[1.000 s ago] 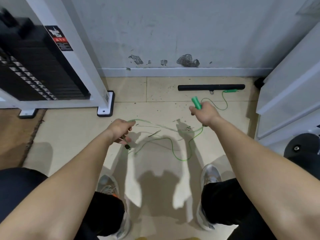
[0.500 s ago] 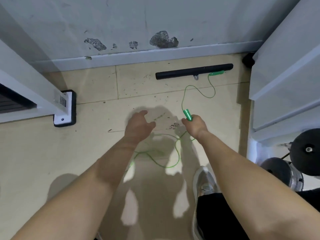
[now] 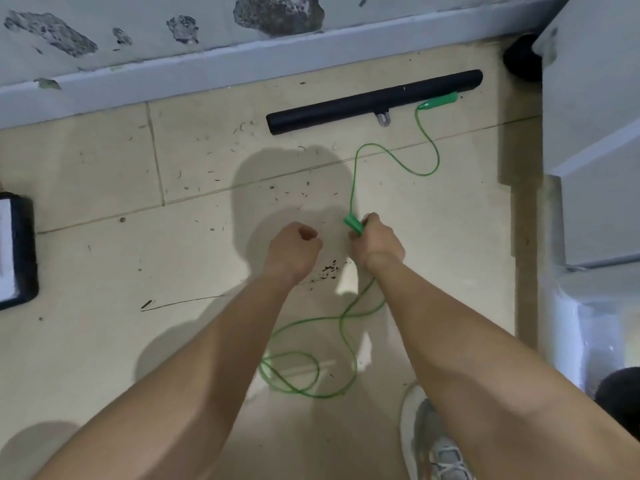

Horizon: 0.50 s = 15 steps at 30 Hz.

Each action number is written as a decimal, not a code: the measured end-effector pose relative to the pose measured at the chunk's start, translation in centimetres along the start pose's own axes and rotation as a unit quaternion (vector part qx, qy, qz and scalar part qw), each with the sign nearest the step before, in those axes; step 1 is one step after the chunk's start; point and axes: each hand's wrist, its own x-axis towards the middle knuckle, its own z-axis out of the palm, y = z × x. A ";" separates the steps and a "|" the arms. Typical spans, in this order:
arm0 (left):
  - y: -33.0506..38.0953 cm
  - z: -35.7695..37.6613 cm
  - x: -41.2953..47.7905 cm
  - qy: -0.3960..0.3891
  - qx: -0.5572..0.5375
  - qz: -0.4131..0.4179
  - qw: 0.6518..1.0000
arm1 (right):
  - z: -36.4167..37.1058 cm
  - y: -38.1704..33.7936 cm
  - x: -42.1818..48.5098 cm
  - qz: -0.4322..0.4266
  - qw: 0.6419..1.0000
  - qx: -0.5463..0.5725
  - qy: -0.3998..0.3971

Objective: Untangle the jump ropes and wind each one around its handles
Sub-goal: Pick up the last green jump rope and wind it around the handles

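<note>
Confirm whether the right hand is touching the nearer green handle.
Touching. Head view: the right hand grips the nearer green handle, fingers curled around it, one end sticking out.

dim, lit from behind | soft shadows on floor (image 3: 104, 258) | edges bent, w/ slight blur

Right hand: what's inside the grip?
A green handle pokes out above the right hand, green cord leaving its tip; more cord trails below. Fingers hide the rest of it and the cord's path.
</note>
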 end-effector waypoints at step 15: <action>-10.5 -1.4 -8.3 -0.089 0.184 -0.068 0.977 | 7.1 -0.6 -17.3 -0.296 0.847 -0.088 -0.433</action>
